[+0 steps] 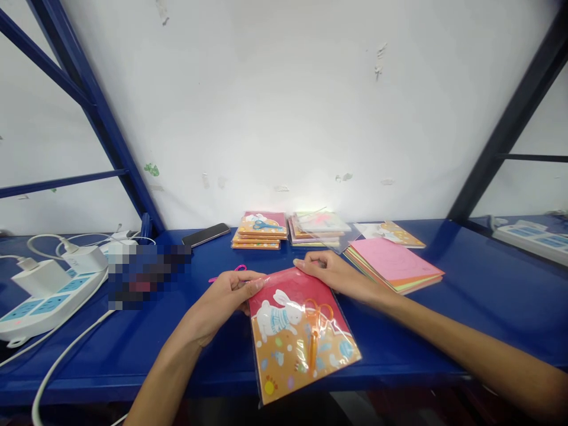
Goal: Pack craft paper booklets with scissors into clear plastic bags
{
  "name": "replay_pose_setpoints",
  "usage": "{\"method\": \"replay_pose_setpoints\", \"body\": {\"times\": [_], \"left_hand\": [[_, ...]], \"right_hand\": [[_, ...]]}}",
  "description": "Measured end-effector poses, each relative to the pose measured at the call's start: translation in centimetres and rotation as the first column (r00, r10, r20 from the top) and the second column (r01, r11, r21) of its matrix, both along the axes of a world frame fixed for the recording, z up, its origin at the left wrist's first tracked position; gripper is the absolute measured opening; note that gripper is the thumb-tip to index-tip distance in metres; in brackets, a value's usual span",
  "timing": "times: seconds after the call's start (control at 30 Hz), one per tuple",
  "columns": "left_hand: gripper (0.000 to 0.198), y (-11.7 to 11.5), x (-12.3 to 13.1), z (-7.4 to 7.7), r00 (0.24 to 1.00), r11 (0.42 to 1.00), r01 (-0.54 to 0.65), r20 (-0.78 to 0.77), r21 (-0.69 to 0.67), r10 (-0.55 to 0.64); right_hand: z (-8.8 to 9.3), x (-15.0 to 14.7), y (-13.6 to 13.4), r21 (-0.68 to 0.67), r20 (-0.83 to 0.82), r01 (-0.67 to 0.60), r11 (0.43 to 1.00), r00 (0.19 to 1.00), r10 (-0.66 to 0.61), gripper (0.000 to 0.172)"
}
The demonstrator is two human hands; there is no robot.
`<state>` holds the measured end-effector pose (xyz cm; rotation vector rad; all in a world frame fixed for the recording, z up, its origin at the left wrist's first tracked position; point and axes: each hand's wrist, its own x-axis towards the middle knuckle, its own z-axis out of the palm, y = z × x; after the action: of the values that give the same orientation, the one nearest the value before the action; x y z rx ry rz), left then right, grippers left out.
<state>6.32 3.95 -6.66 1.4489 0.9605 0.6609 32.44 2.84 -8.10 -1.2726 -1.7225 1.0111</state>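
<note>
A clear plastic packet [279,349] with a red and orange rabbit card inside is tilted over the table's front edge. Orange scissors [314,337] show through its film, lying on the card. My left hand [233,290] pinches the packet's upper left corner between thumb and fingers. At the upper right edge, my right hand [322,266] has its fingers closed on the packet's top. Pink scissors [239,269] lie on the table just behind my left hand, partly hidden by it.
Behind stand a stack of rabbit packets [260,231] with blue scissors on top and a second stack [319,225] under clear film. Coloured paper [399,263] lies right. A phone [206,235], power strip [53,302] and white cables are left. Blue frame posts [95,112] rise beside the wall.
</note>
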Motion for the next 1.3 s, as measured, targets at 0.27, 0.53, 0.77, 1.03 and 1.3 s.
{"method": "replay_pose_setpoints", "body": {"times": [0.27,0.53,0.77,1.03,1.3], "left_hand": [[0.039,0.1,-0.5,0.5,0.995,0.998,-0.051,0.083,-0.041,0.055],[0.047,0.9,-1.2,0.6,0.968,0.983,-0.163,0.179,-0.079,0.175],[0.046,1.6,-2.2,0.6,0.916,0.938,-0.347,0.212,-0.007,0.340],[0.062,1.4,-0.5,0.0,0.833,0.877,-0.480,0.319,0.008,0.453],[0.059,1.4,-2.7,1.3,0.836,0.882,-0.471,0.312,-0.010,0.450]], "right_hand": [[0.1,0.2,-0.2,-0.166,-0.261,-0.140,0.976,0.961,0.094,0.049],[0.4,0.3,-0.7,-0.357,-0.355,-0.416,0.836,0.889,0.291,0.048],[-0.1,-0.3,-0.7,-0.344,-0.340,-0.428,0.836,0.886,0.314,0.050],[-0.4,-1.0,-0.9,-0.252,-0.332,-0.376,0.892,0.899,0.285,0.046],[1.5,-2.3,1.1,-0.161,-0.398,-0.201,0.966,0.909,0.123,0.043]]}}
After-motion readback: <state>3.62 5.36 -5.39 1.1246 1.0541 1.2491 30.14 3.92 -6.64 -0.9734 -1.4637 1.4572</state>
